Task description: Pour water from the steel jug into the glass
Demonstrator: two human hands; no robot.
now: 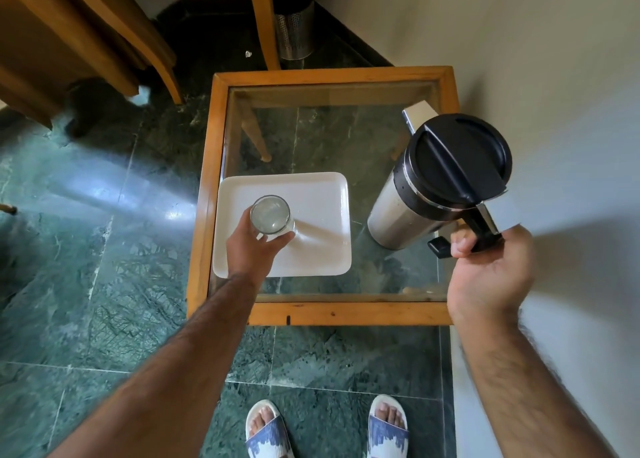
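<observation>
A clear glass (270,218) stands upright on a white square tray (322,198) at the near left of the glass-topped table, and my left hand (254,246) is wrapped around its side. The steel jug (408,208) with a black lid (459,158) is at the right side of the table, its lid closed. My right hand (488,267) grips the jug's black handle (481,229) from the near side. Whether the jug's base rests on the table or is just lifted, I cannot tell. No water is flowing.
The small table has a wooden frame (346,314) and a see-through top. A wall runs close on the right. A wooden chair (104,42) stands at the far left and a perforated steel bin (294,32) beyond the table. My sandalled feet (325,430) are on the green marble floor.
</observation>
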